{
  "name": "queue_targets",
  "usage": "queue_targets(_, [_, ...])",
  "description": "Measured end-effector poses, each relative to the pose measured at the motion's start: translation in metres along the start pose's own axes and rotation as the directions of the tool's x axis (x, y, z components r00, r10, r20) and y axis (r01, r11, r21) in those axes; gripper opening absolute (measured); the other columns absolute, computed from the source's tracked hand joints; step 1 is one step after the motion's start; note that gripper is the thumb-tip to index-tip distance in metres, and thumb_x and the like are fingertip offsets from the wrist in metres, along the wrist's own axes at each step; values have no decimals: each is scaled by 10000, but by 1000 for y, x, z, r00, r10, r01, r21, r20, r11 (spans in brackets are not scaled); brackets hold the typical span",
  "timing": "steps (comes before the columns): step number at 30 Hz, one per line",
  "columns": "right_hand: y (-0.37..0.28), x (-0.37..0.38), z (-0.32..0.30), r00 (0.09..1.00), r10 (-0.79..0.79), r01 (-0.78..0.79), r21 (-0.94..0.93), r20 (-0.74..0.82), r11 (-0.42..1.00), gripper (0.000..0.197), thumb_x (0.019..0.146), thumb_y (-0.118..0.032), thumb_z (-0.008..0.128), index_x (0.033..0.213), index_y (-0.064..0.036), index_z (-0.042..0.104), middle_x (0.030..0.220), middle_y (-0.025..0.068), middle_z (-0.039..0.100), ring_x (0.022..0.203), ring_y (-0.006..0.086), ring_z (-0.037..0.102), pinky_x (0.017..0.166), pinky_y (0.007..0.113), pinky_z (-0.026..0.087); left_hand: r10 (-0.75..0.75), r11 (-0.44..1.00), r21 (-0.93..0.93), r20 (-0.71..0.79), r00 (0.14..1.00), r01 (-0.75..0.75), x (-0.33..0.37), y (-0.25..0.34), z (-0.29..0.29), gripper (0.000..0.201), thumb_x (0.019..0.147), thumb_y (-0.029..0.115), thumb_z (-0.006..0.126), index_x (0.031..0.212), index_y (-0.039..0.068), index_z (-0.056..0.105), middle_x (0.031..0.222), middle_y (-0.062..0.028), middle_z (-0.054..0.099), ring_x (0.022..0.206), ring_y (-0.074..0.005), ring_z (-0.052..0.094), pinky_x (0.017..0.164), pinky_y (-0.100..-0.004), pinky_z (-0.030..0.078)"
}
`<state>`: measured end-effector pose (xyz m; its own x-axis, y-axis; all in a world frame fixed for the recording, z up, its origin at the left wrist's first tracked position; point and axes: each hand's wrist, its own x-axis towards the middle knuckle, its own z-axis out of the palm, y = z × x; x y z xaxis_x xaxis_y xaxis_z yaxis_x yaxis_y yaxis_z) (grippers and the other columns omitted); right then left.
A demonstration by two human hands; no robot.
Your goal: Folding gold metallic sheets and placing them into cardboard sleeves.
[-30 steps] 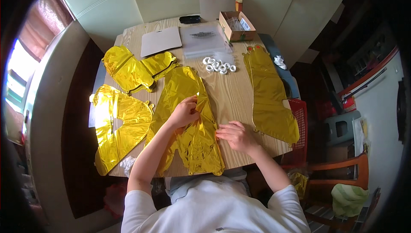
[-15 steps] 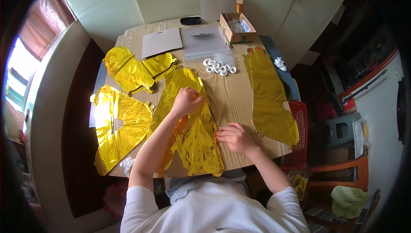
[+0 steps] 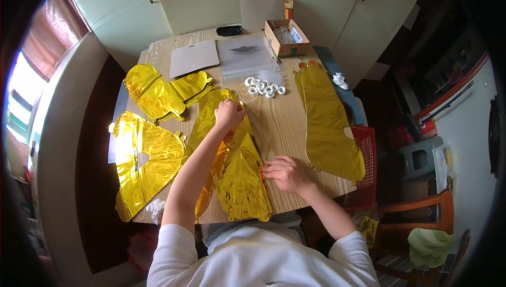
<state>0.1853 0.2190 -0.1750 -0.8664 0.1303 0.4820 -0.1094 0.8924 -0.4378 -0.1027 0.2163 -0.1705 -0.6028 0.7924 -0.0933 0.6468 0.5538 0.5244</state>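
Note:
A flat gold foil balloon (image 3: 240,173) lies lengthwise in front of me, its near end at the table's front edge. My left hand (image 3: 230,114) is on its upper part, fingers curled closed on the foil. Lower down, my right hand (image 3: 286,174) pinches the balloon's right edge with its fingertips. Some orange shows along the foil between my arms. To the left lie a bent gold foil balloon (image 3: 153,94) and a shiny forked one (image 3: 153,152). Another gold foil balloon (image 3: 328,123) is spread out at the right.
White ring-shaped rolls (image 3: 266,90) sit in a cluster mid-table, near clear plastic bags (image 3: 246,57) and a grey-white board (image 3: 194,58). An open cardboard box (image 3: 288,38) stands at the back. A red basket (image 3: 365,152) is beside the table's right edge, a wooden chair (image 3: 421,208) behind it.
My left hand has moved slightly farther up the middle balloon, and the foil below it looks flatter. My right hand stays at the right edge. The whole view has shifted a little.

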Motion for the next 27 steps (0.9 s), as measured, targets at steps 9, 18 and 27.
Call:
queue_targets(9, [2, 0, 1, 1000, -27, 27, 5, 8, 1000, 127, 763, -22, 641, 785, -82, 751, 906, 34, 737, 983, 207, 682, 909, 392, 487, 168, 985, 37, -64, 984, -166, -1, -11, 2, 225, 784, 329, 697, 894, 134, 716, 1058, -93, 600, 1079, -290, 544, 893, -472, 426])
queue_targets(18, [3, 2, 1, 999, -47, 48, 13, -8, 999, 94, 770, -38, 655, 769, -71, 742, 888, 37, 733, 973, 215, 682, 880, 377, 504, 339, 913, 323, -261, 904, -249, -29, 8, -8, 303, 811, 279, 661, 1035, 76, 648, 1096, -84, 592, 1056, -272, 550, 901, -450, 421])
queue_targets(27, [6, -2, 3, 999, -18, 18, 6, 40, 1000, 132, 767, -73, 608, 779, -76, 740, 920, 41, 725, 1021, 208, 663, 948, 398, 484, 790, 492, 258, 270, 551, -832, -150, 17, -8, 541, 922, 375, 549, 1337, 31, 518, 1415, -161, 484, 1340, -305, 434, 1118, -487, 301])
